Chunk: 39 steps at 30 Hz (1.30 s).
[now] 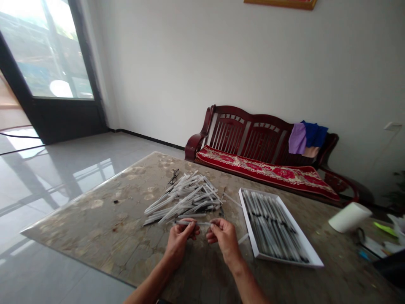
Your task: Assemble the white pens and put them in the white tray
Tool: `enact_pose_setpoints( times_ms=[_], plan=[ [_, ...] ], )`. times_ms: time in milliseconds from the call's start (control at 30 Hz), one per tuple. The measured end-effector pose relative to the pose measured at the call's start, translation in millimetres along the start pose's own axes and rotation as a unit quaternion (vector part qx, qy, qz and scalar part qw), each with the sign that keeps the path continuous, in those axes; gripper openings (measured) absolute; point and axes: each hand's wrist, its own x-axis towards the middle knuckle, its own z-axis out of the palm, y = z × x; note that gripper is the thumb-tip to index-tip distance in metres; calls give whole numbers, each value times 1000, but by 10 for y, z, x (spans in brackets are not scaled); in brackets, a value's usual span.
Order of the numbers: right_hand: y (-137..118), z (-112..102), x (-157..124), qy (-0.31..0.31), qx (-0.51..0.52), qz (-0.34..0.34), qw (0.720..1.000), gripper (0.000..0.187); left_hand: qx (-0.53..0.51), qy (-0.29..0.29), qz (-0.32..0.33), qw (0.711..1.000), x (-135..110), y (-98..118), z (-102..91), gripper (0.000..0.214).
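Observation:
My left hand (pixel 181 242) and my right hand (pixel 224 238) hover above the stone tabletop (pixel 95 228), pinching a thin clear plastic tube (pixel 193 222) between them by its two ends. Just beyond my hands lies a loose heap of similar clear tubes (pixel 183 200), some with dark parts inside. To the right of my right hand stands a white tray (pixel 284 260) holding tightly packed rows of slim, dark-tipped tubes. A few stray tubes lie near its left rim.
Black-framed glasses (pixel 173 176) lie beyond the heap. A white paper roll (pixel 349 217), dark-handled scissors (pixel 360 236) and papers sit at the table's right side. Behind the table stands a wooden bench (pixel 249 131) with a red cushion. The table's left edge borders a shiny tiled floor.

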Motion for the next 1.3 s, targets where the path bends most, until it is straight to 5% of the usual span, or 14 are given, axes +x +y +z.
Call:
enact_pose_setpoints(
  times_ms=[133,300,433,500,600,667,700,800,867,1200,1300],
  plan=[
    [-2,-31,-40,0,72,67,995,45,14,-16,15,1000,-11,-29,0,40],
    [125,85,-131,-13,233,48,971,44,35,-57,19,998,-17,-59,-14,42],
    [181,84,-125,35,238,34,970,46,76,-112,17,991,-33,-76,-13,44],
    [66,-160,-69,85,207,-1,975,48,95,-120,11,988,-36,-93,-12,48],
    [-310,-907,45,154,39,-89,983,48,117,-107,6,987,-29,-115,-8,52],
    [-618,-1535,111,225,-228,-118,940,42,130,-98,3,987,-21,-121,-1,49],
    [-758,-1834,137,253,-388,-98,881,39,137,-97,0,986,-18,-124,4,47],
    [-1018,-2504,198,279,-507,-55,814,25,155,-99,-11,983,-11,-140,19,46],
    [-1026,-2716,235,274,-558,-29,783,18,157,-103,-15,982,-9,-158,25,45],
    [-694,-2817,366,194,-691,57,694,14,186,-120,1,975,-17,-276,-2,33],
    [-746,-2617,366,203,-707,43,676,21,207,-125,-4,970,-21,-303,-4,33]
  ],
)
